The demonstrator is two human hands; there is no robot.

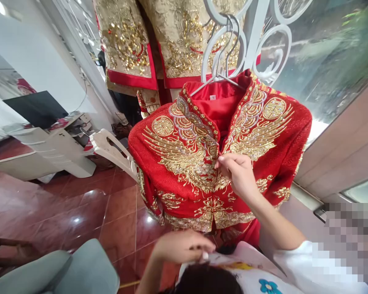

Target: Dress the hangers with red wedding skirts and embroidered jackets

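A red jacket (272, 134) with heavy gold embroidery hangs in front of me on a wire hanger (221, 75), hooked to white metal scrollwork (251, 36). My right hand (237, 173) reaches to the jacket's front closure at mid-chest, with its fingertips pinched on the edge there. My left hand (180, 245) is low and close to my body, above my white printed shirt (257, 277) and dark hair (205, 279). Its fingers are pressed together, and what they hold, if anything, is hidden.
A second gold and red garment (131, 45) hangs behind the jacket. To the left are a white chair (110, 149), a white desk (49, 151) with a black screen (33, 108), and a glossy red tile floor (79, 212). A grey seat (73, 273) is at lower left, a window (325, 53) on the right.
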